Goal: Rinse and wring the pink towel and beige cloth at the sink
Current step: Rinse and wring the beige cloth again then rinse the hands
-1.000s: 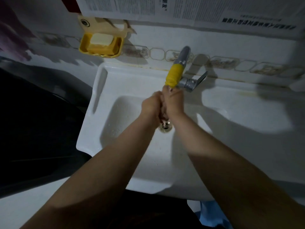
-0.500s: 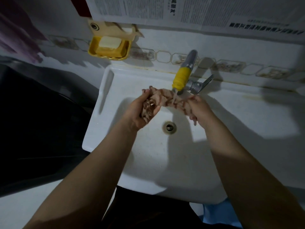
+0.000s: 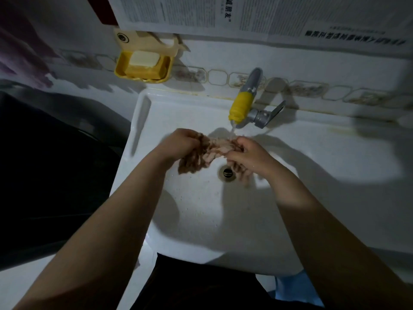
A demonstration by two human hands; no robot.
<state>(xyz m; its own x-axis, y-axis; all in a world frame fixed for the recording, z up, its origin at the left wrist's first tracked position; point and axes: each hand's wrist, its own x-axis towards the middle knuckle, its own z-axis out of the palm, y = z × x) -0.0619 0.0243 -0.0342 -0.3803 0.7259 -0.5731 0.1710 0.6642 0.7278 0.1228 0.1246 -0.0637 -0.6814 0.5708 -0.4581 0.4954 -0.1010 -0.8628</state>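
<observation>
A wet, bunched pink towel [image 3: 212, 148] stretches between both hands over the white sink [image 3: 201, 220], just under the yellow-tipped tap [image 3: 242, 106]. A thin stream of water falls from the tap onto the towel's middle. My left hand [image 3: 181, 142] grips the towel's left end, and a loose part hangs below it. My right hand [image 3: 248, 155] grips the right end, with more fabric dangling beneath near the drain [image 3: 227, 172]. No beige cloth is visible.
The tap's grey lever [image 3: 268, 115] points right. A yellow soap dish [image 3: 143, 66] with a bar of soap hangs on the wall at the upper left. Printed paper covers the wall above. A dark object stands left of the sink.
The hands were pressed together under the tap, then drew apart, stretching the towel out. They have since lowered slightly, and the left hand has rolled over the towel's end.
</observation>
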